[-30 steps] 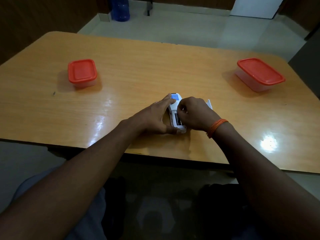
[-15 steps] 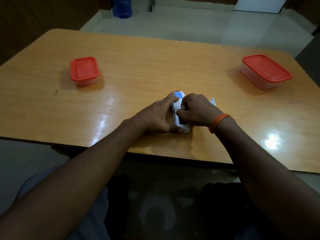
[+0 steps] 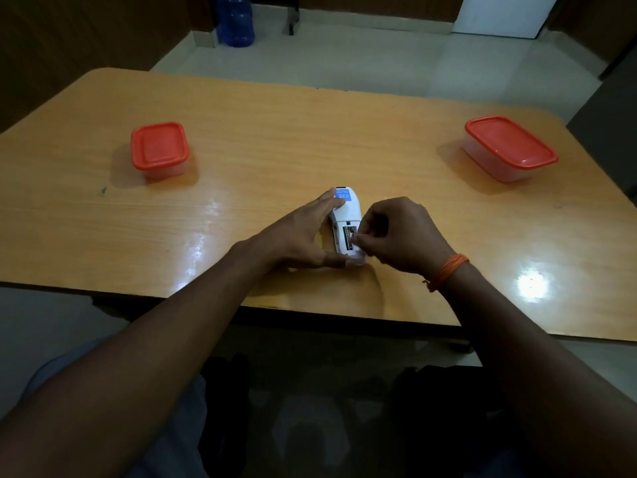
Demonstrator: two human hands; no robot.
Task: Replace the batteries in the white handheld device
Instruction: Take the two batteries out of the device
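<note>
The white handheld device (image 3: 349, 210) lies face down on the wooden table (image 3: 275, 132), with a blue label at its far end. Its battery compartment is open, and a dark battery (image 3: 348, 235) shows in the left slot. My left hand (image 3: 296, 236) clamps the device from the left, with the index finger on the far end and the thumb at the near end. My right hand (image 3: 400, 232) has its fingertips pinched together over the right slot, apparently on a second battery that they mostly hide. The compartment cover is not in sight.
A small orange-lidded container (image 3: 159, 148) stands at the left of the table and a larger one (image 3: 510, 144) at the far right. A blue water bottle (image 3: 236, 22) stands on the floor beyond. The near table edge lies just below my wrists.
My right hand covered the compartment half a second ago and has since drawn slightly right, so the left battery shows again. My left hand keeps its hold on the device.
</note>
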